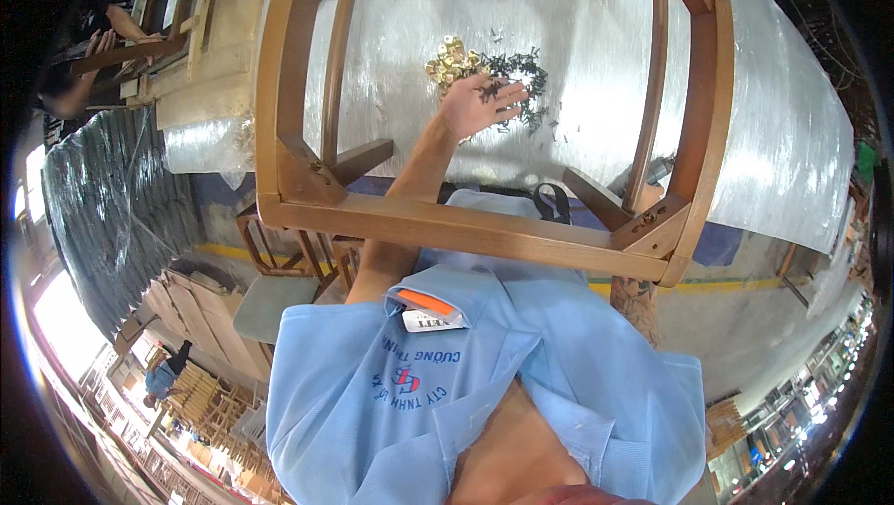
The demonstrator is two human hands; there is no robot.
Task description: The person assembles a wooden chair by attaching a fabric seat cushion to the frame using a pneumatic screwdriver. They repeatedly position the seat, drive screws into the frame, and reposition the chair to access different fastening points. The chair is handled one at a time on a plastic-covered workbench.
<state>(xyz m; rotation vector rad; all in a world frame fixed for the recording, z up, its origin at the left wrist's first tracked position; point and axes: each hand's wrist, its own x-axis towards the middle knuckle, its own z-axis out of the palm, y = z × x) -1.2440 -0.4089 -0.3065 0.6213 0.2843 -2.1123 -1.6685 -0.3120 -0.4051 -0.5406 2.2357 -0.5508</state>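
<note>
We have our left hand [480,100] spread flat, fingers apart, on the near edge of the heap of dark screws [520,77], gripping nothing that we can make out. The heap lies inside the wooden chair frame [466,230], and touching its far-left side sits a cluster of small brass fittings [453,63]. To gather well here, we judge it best to curl the fingers slowly and pinch a few screws off the heap's edge, since a sweep would scatter them toward the brass pieces. Our right hand is hidden below the frame's near rail, so we cannot tell how it stands. The tabletop [792,151] under the frame is covered in pale bubble wrap. Left of the frame stand stacked timber parts [200,40], and beyond them a workshop floor.
</note>
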